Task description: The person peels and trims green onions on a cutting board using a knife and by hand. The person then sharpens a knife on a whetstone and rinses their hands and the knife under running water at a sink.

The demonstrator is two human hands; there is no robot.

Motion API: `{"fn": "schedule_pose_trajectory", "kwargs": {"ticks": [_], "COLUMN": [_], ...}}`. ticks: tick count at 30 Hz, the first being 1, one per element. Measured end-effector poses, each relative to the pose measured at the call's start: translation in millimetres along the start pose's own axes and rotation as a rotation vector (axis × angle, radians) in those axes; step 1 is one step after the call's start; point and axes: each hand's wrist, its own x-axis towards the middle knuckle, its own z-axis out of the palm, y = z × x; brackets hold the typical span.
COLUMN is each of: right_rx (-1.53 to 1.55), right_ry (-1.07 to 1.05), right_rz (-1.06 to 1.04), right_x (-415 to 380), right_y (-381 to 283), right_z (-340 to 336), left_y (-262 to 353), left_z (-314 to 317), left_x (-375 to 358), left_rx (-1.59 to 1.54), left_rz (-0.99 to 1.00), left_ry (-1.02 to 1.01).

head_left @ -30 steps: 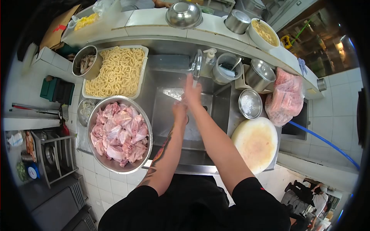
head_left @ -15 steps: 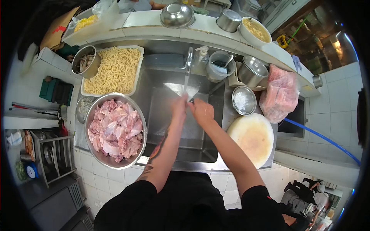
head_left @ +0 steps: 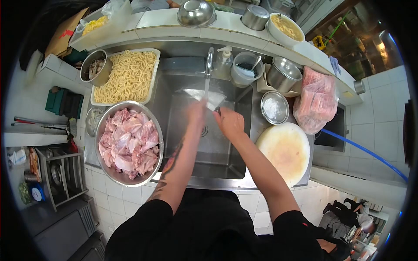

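Over the steel sink (head_left: pixel 220 154), my right hand (head_left: pixel 231 123) is closed round the dark handle of a cleaver (head_left: pixel 214 98), whose wide shiny blade points away from me under the tap (head_left: pixel 210 64). Water runs down in a thin stream onto the blade. My left hand (head_left: pixel 196 114) is smeared by motion just left of the handle, near the stream. Whether its fingers are closed or touch the blade is not visible.
Left of the sink stand a bowl of raw chicken (head_left: pixel 129 143), a tray of noodles (head_left: pixel 126 76) and a steel pot (head_left: pixel 96 68). At right are a round cutting board (head_left: pixel 284 154), a small steel bowl (head_left: pixel 274 107) and bagged pink meat (head_left: pixel 315 101). A soap bottle (head_left: pixel 224 63) stands beside the tap.
My left hand has moved left and slightly down, away from the stream. My right hand has shifted slightly right with the cleaver, which stays under the water.
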Motion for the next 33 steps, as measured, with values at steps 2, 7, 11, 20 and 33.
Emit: {"fn": "schedule_pose_trajectory", "kwargs": {"ticks": [2,7,11,20,33], "right_rx": [0.052,0.024,0.029,0.103,0.333], "right_ry": [0.067,0.059,0.127,0.05,0.044], "right_rz": [0.066,-0.019,0.044,-0.133,-0.001], "right_x": [10,-21,-30,2,-22], "right_y": [0,27,31,25,45], "right_z": [7,-30,-21,4,52], "left_y": [2,39,16,66,55], "left_z": [26,-7,-17,22,41], "left_x": [-31,20,28,-79,29], "left_rx": [0.042,0.069,-0.207,1.556,0.994], "left_rz": [-0.053,0.003,0.198,0.772,0.504], "left_ry": [-0.021,0.097,0.277,-0.512,-0.175]}}
